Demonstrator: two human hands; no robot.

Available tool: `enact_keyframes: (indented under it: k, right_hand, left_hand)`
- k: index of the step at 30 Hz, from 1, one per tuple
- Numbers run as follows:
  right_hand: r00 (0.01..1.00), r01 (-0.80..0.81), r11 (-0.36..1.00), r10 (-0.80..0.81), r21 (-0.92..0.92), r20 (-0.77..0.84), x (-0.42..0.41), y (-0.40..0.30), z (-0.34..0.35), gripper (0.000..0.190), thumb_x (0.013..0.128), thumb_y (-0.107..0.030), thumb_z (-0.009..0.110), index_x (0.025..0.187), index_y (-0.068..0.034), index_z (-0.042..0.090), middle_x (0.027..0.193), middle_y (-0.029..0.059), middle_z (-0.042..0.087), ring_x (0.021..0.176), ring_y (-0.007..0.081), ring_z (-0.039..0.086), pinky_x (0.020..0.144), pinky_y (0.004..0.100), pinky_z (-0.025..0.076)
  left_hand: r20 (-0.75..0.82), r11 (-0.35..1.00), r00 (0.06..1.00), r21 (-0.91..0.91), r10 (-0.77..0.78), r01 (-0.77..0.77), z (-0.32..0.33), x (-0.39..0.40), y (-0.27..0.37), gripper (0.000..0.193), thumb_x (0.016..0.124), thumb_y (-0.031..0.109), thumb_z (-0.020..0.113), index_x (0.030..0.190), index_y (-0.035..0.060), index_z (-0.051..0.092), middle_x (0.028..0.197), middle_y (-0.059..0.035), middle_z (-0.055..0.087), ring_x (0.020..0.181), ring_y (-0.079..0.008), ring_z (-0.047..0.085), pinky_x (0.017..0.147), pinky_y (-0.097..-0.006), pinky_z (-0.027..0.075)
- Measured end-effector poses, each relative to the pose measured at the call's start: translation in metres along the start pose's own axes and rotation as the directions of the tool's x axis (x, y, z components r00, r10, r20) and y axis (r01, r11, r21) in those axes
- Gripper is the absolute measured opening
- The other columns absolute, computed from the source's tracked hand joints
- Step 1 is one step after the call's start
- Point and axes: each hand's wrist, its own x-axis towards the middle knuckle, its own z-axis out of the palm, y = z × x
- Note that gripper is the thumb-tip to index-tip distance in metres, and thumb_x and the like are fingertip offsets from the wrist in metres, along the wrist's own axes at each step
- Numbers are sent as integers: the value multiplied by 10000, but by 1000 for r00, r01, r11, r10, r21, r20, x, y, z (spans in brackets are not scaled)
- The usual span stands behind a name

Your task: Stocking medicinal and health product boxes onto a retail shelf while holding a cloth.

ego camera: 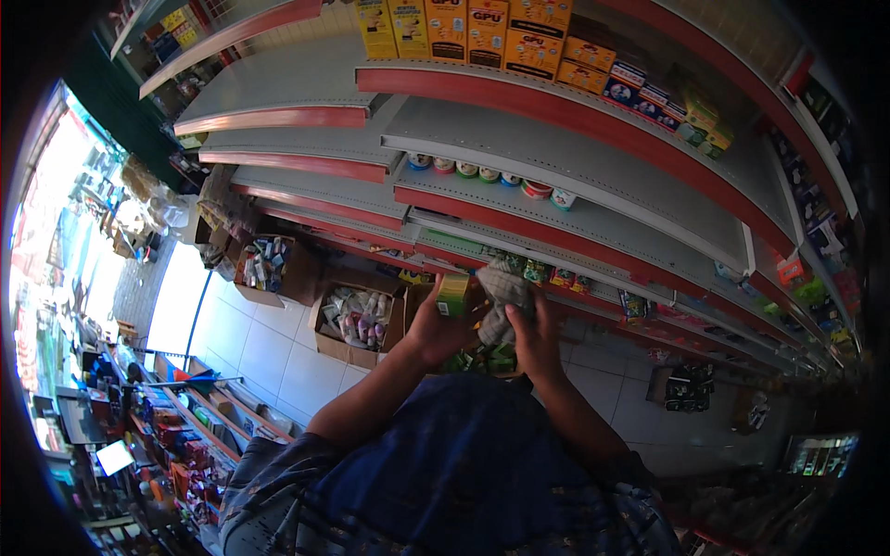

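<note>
My left hand (439,330) holds a small green and yellow carton (453,295) upright against its fingers. In my right hand (534,333) is a crumpled grey checked cloth (502,295), bunched up beside the carton. The two hands are close together in front of my body, and a narrow gap shows between cloth and carton. Below them, partly hidden by my hands and clothing, lies a box with several green packs (495,358). The fingertips of my right hand are partly covered by the cloth.
Metal shelves with red edges (556,104) rise ahead, bearing orange cartons (533,52) and a row of small tubs (487,172). On the tiled floor (271,354) stand a cardboard box of bottles (356,320) and another box of small packs (268,267). A stocked rack (201,424) stands at lower left.
</note>
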Motion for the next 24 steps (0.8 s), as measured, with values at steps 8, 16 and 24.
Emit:
enact_keyframes:
  k: [8,16,24]
  right_hand:
    - [993,98,966,-78,-239,91,-13,-21,5,410,897,-183,667,1254,11,613,1053,168,696,1056,309,665,920,378,500]
    - [975,26,842,98,-540,200,-29,-37,-49,634,850,-326,758,1328,-17,479,1279,237,549,1109,387,627,940,429,501]
    - [990,92,762,0,-641,142,-54,-25,-43,875,746,-414,858,1455,-124,434,1350,206,495,1205,392,559,946,472,515]
  left_hand:
    - [-41,992,995,86,95,-92,12,22,-20,618,1046,548,299,1340,59,536,1421,-149,535,1327,-339,491,1124,-496,384]
    - [77,941,991,314,106,-125,10,31,-20,564,1041,505,357,1291,44,567,1389,-143,563,1335,-368,479,1160,-506,322]
    - [-123,830,945,453,-303,325,28,20,-56,725,993,657,342,1460,111,436,1363,-121,573,1274,-305,551,1061,-465,458]
